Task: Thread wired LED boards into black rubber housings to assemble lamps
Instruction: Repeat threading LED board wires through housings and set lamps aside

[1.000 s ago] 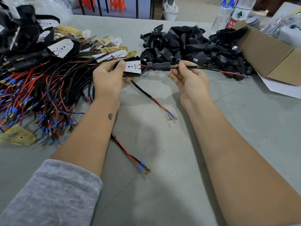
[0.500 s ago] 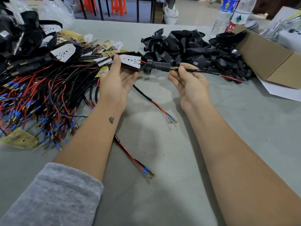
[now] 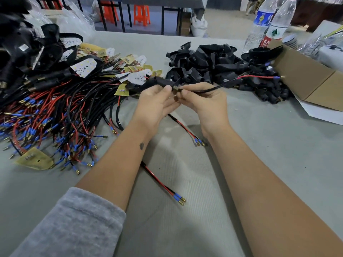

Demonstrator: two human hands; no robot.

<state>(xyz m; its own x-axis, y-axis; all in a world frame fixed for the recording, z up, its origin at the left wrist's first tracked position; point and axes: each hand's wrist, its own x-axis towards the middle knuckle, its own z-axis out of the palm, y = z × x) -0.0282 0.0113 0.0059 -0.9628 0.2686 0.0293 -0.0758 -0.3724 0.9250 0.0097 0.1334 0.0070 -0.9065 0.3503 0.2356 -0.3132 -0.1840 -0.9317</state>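
My left hand [image 3: 156, 104] holds a black rubber housing [image 3: 156, 82] by its neck, thumb on top; the white LED board [image 3: 138, 78] sits in its wide end. My right hand [image 3: 206, 102] pinches the black cable [image 3: 209, 89] just past the brass fitting at the housing's neck. The cable runs right to red and black leads with blue terminals [image 3: 259, 77]. A pile of empty black housings [image 3: 219, 62] lies behind my hands. A heap of wired LED boards [image 3: 55, 108] lies to the left.
Two loose wire pairs [image 3: 163, 184] lie on the grey table under my forearms. An open cardboard box [image 3: 308, 76] stands at the right, with water bottles [image 3: 267, 25] behind it. Finished lamps [image 3: 27, 52] are stacked at the far left.
My left hand slid from the board end of the housing to its neck, close to my right hand. The housing turned, so the board now faces away.
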